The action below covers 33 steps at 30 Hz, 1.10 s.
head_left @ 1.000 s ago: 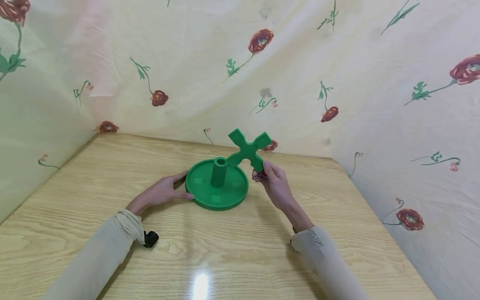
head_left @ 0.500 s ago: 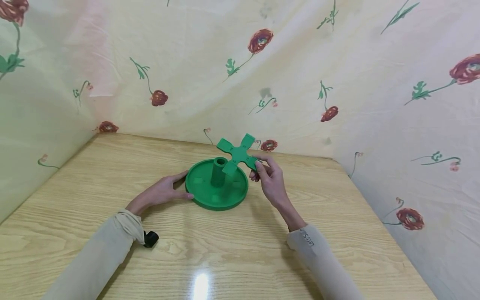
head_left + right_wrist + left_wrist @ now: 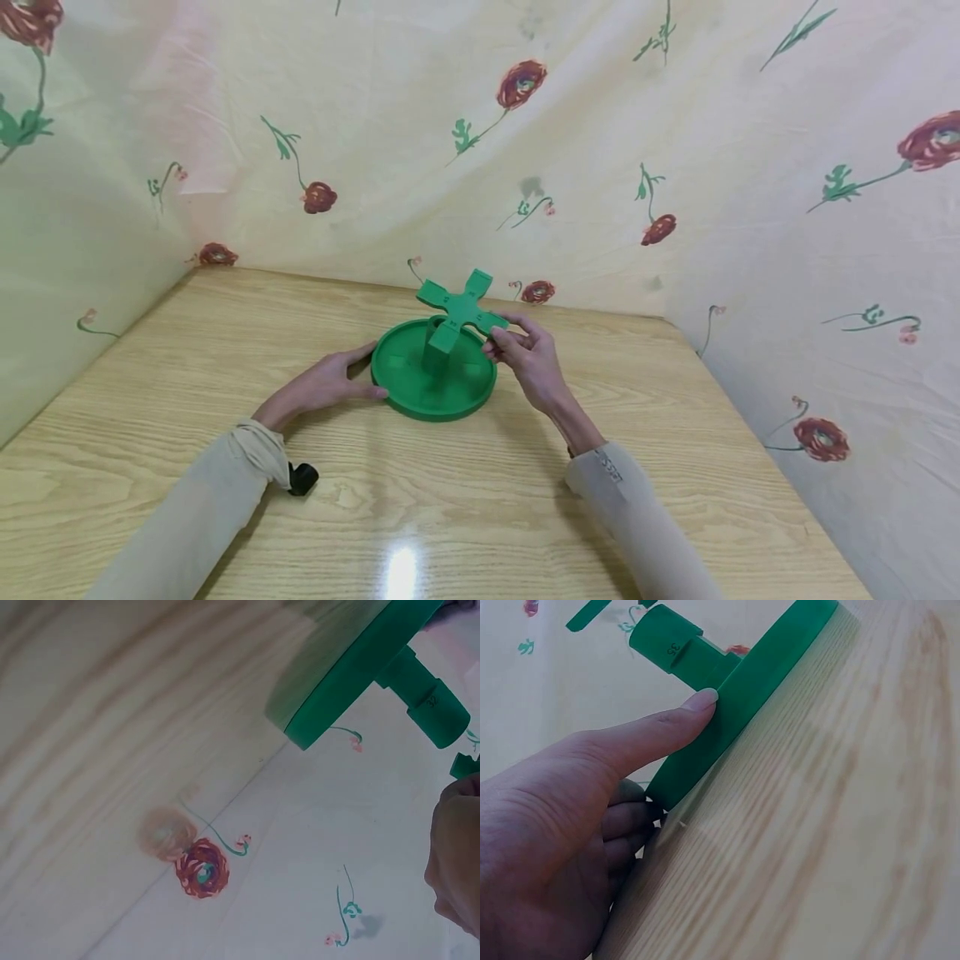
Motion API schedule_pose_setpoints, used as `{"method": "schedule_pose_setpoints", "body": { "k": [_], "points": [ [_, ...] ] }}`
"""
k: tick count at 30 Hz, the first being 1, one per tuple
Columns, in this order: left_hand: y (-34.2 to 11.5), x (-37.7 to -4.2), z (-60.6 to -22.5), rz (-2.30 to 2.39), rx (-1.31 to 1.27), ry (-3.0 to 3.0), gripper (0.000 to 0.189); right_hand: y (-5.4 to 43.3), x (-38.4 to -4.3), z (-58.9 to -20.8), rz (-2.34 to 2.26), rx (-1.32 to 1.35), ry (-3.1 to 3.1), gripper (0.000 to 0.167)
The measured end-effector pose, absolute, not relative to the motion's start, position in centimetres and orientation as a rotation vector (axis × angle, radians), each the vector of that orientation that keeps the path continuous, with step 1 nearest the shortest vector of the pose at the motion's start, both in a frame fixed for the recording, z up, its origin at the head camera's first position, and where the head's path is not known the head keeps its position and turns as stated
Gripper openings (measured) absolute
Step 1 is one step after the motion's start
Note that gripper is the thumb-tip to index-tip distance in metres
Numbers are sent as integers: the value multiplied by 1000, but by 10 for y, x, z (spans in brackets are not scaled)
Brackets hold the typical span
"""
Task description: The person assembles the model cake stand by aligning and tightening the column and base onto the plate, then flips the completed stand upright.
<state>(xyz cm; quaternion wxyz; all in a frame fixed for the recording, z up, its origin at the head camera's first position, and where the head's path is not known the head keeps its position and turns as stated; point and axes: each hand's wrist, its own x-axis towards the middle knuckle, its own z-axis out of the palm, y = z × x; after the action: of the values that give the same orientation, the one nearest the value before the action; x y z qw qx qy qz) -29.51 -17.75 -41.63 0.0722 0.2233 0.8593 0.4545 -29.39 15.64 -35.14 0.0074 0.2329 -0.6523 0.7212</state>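
A round green tray-like base [image 3: 435, 408] lies on the table with a hollow upright post [image 3: 435, 358] at its centre. My left hand [image 3: 324, 385] holds its left rim; the left wrist view shows the thumb on the base's edge [image 3: 761, 675] and the other fingers curled by the rim. My right hand [image 3: 531, 364] pinches one arm of a flat green four-armed cross piece [image 3: 461, 308], with small marks on its arms. The cross is tilted over the post and partly covers its top. In the right wrist view, only the cross's tip [image 3: 465, 765] shows.
Wood-grain table [image 3: 360, 508] spreads around the base. A flower-printed cloth [image 3: 420, 125] hangs behind and at both sides. A small black object [image 3: 303, 479] sits by the left cuff.
My right hand has moved left and turned the cross piece from nearly upright to a flatter tilt, bringing it over the post. The left hand and base have stayed put.
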Motion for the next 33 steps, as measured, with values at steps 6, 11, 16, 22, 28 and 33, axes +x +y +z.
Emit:
{"method": "schedule_pose_setpoints", "body": {
  "k": [6, 11, 16, 22, 28, 33],
  "points": [
    [-177, -295, -416, 1364, 669, 2581, 104, 150, -295, -350, 2377, 674, -2024, 32],
    [-177, -295, -417, 1371, 661, 2581, 104, 144, -299, -352, 2420, 650, -2022, 30],
    [-176, -295, -418, 1377, 660, 2582, 103, 141, -301, -353, 2439, 649, -2025, 34],
    [-176, -295, -419, 1370, 653, 2586, 104, 139, -303, -354, 2442, 650, -2058, 34],
    [-176, -296, -419, 1365, 653, 2591, 104, 139, -304, -355, 2438, 623, -2091, 32],
    [-176, -295, -418, 1367, 653, 2592, 103, 138, -305, -355, 2407, 639, -2123, 30]
  ]
}}
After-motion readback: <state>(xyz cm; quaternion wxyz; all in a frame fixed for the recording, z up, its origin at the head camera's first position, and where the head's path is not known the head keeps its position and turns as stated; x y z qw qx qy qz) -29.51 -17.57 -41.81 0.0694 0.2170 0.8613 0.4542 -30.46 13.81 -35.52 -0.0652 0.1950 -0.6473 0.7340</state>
